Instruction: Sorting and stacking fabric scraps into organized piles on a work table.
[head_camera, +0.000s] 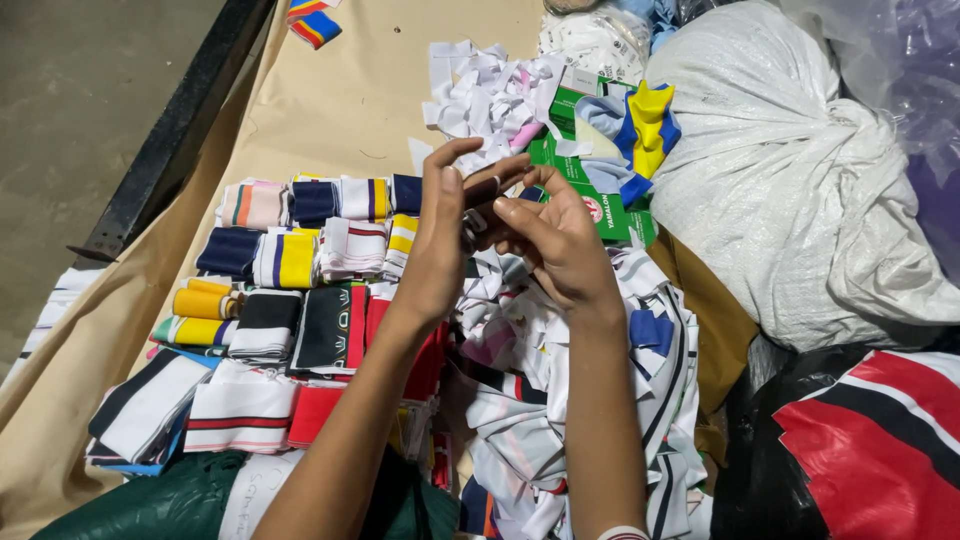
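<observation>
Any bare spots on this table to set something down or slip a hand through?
Bare tan cloth lies open between the black rail, the white strip pile and the folded striped stacks. Crowded elsewhere: loose strips under both hands, white sack at right.

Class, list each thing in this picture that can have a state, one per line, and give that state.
Left hand: raised, fingers pinching a small white strip.
Right hand: raised, fingertips meeting the left hand's.
Striped knit fabric bands: folded, laid in rows.
Loose white and striped strips: heaped, unsorted.
Green cardboard box: lying flat, partly covered.
White woven sack: full, tied shut.
</observation>
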